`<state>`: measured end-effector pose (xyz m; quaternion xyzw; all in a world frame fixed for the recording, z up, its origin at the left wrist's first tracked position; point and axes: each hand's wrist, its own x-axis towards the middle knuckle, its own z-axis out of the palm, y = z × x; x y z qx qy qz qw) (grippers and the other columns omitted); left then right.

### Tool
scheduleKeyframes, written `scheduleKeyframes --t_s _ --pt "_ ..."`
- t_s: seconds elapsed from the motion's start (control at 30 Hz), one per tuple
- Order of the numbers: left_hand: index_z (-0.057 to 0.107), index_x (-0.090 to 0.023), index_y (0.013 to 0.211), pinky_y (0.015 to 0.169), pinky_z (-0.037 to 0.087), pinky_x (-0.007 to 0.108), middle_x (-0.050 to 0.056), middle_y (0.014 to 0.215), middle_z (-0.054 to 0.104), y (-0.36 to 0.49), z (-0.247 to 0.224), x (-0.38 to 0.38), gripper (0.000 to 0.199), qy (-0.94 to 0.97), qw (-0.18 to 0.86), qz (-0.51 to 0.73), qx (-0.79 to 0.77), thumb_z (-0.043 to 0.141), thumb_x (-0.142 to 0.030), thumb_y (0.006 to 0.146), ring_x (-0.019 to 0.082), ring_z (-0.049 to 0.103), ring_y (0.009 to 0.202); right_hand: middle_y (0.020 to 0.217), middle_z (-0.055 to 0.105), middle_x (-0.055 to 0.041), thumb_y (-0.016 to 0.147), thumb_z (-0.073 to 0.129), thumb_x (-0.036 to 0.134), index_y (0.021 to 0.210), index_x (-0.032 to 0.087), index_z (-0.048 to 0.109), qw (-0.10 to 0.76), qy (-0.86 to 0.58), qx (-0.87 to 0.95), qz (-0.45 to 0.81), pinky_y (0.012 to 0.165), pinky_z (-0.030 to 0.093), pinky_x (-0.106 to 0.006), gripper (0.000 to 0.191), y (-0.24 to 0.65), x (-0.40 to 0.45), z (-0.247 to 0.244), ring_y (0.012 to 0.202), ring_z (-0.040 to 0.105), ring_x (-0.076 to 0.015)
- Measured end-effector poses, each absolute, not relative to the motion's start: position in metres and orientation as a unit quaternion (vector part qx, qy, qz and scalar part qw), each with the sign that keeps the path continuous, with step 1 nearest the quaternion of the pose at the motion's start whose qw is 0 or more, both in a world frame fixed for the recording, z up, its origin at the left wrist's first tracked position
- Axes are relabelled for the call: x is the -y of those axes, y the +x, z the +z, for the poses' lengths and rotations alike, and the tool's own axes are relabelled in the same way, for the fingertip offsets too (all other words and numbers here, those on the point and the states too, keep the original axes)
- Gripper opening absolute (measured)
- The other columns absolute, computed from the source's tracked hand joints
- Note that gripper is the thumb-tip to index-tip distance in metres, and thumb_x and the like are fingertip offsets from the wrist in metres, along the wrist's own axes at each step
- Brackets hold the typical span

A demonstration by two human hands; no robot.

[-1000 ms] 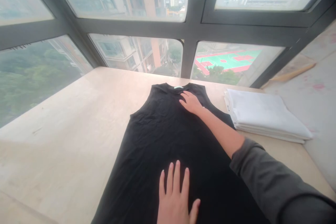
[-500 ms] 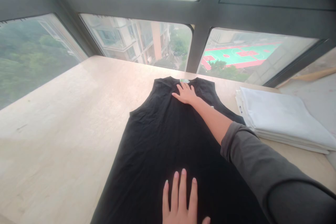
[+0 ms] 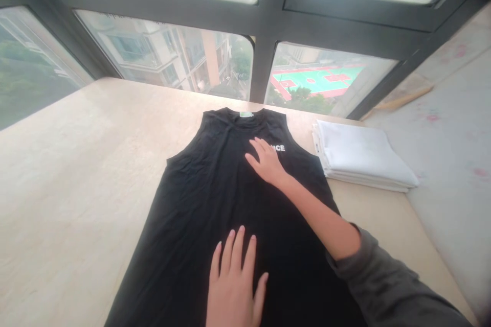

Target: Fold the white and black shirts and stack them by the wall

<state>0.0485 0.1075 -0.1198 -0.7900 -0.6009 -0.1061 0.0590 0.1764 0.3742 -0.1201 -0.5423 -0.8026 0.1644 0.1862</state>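
Observation:
A black sleeveless shirt (image 3: pixel 199 199) lies spread out, its neckline and a small label towards the window. White lettering shows on its chest, partly covered by my right hand (image 3: pixel 265 162). That hand is open, its fingers stretched over the upper front of the shirt. Lower down, my left hand (image 3: pixel 235 276) rests open over the middle of the shirt, fingers apart and pointing away from me. Neither hand grips the fabric. The shirt's lower edge falls outside the view.
The shirt lies on a pale stone ledge (image 3: pixel 69 189). To its right sits a stack of folded white cloth (image 3: pixel 356 150), close to the shirt's armhole and the patterned wall (image 3: pixel 452 153). Grey window frames (image 3: pixel 264 25) border the far side.
My right hand has moved back from the neckline to the chest, uncovering the collar and part of the lettering. More of my left hand shows. The view has swung to the right.

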Motion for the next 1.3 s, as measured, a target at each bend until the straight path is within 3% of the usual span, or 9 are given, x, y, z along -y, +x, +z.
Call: scheduleKeyframes --t_s 0.3,0.43,0.63,0.7,0.8,0.93,1.03,1.13,1.3 --pt "0.056 -0.018 0.136 0.107 0.043 0.053 0.014 0.150 0.048 0.063 -0.110 -0.102 0.048 -0.795 0.038 -0.124 0.593 0.055 -0.034 0.091 0.034 0.045 0.138 0.147 0.049 -0.0089 0.095 0.046 0.033 0.145 0.027 0.046 0.253 -0.646 0.712 0.106 0.114 0.039 -0.055 0.050 0.349 -0.153 -0.137 0.140 0.041 -0.0301" --pt "0.058 -0.023 0.130 0.103 0.049 0.039 0.008 0.140 0.058 0.103 -0.099 -0.086 0.040 -0.829 -0.099 -0.183 0.519 0.055 -0.026 0.091 0.024 0.055 0.128 0.143 0.052 -0.0119 0.092 0.050 0.038 0.142 0.025 0.047 0.289 -0.727 0.597 0.178 0.104 0.049 -0.056 0.052 0.391 -0.089 -0.135 0.129 0.054 -0.0322" --pt "0.056 -0.028 0.123 0.089 0.052 0.033 0.000 0.116 0.068 0.186 -0.103 -0.043 0.036 -0.834 -0.332 -0.175 0.405 0.062 -0.030 0.087 0.018 0.064 0.099 0.137 0.058 -0.0132 0.084 0.059 0.039 0.138 0.024 0.050 0.313 -0.742 0.454 0.381 0.081 0.062 -0.037 0.057 0.402 -0.021 -0.131 0.102 0.070 -0.0250" --pt "0.053 -0.029 0.127 0.085 0.052 0.034 0.000 0.115 0.068 0.207 -0.108 -0.031 0.046 -0.842 -0.344 -0.143 0.390 0.067 -0.037 0.084 0.021 0.063 0.097 0.128 0.065 -0.0123 0.084 0.057 0.036 0.138 0.023 0.052 0.296 -0.719 0.434 0.455 0.079 0.062 -0.035 0.056 0.402 -0.011 -0.131 0.095 0.072 -0.0234" --pt "0.045 -0.028 0.138 0.082 0.051 0.036 0.002 0.115 0.066 0.227 -0.113 -0.022 0.066 -0.844 -0.318 -0.117 0.417 0.070 -0.047 0.080 0.024 0.063 0.096 0.111 0.071 -0.0109 0.086 0.053 0.034 0.135 0.020 0.055 0.287 -0.683 0.417 0.526 0.085 0.061 -0.037 0.051 0.402 -0.006 -0.131 0.101 0.071 -0.0247" --pt "0.044 -0.025 0.141 0.072 0.050 0.035 0.006 0.107 0.064 0.238 -0.111 -0.025 0.081 -0.835 -0.263 -0.132 0.466 0.075 -0.053 0.072 0.024 0.062 0.086 0.113 0.071 -0.0112 0.085 0.057 0.035 0.134 0.020 0.056 0.303 -0.657 0.424 0.545 0.092 0.057 -0.040 0.052 0.398 -0.008 -0.120 0.105 0.069 -0.0260" --pt "0.050 -0.024 0.133 0.067 0.048 0.033 0.004 0.096 0.065 0.235 -0.106 -0.036 0.057 -0.836 -0.236 -0.172 0.464 0.068 -0.034 0.080 0.021 0.062 0.081 0.110 0.071 -0.0096 0.087 0.058 0.036 0.143 0.021 0.049 0.302 -0.602 0.465 0.575 0.094 0.056 -0.040 0.059 0.402 -0.015 -0.107 0.100 0.069 -0.0239" --pt "0.060 -0.026 0.109 0.063 0.045 0.032 0.000 0.082 0.064 0.228 -0.101 -0.046 0.026 -0.842 -0.218 -0.219 0.442 0.054 -0.016 0.086 0.019 0.059 0.072 0.108 0.071 -0.0109 0.088 0.059 0.044 0.143 0.020 0.048 0.277 -0.605 0.490 0.563 0.091 0.056 -0.041 0.061 0.414 -0.037 -0.099 0.099 0.069 -0.0245" --pt "0.061 -0.025 0.098 0.061 0.045 0.028 0.000 0.079 0.066 0.216 -0.092 -0.048 0.021 -0.806 -0.255 -0.304 0.439 0.050 -0.012 0.086 0.016 0.061 0.068 0.139 0.058 -0.0148 0.085 0.061 0.052 0.140 0.019 0.052 0.276 -0.629 0.518 0.510 0.102 0.051 -0.045 0.065 0.411 -0.112 -0.088 0.119 0.062 -0.0282"
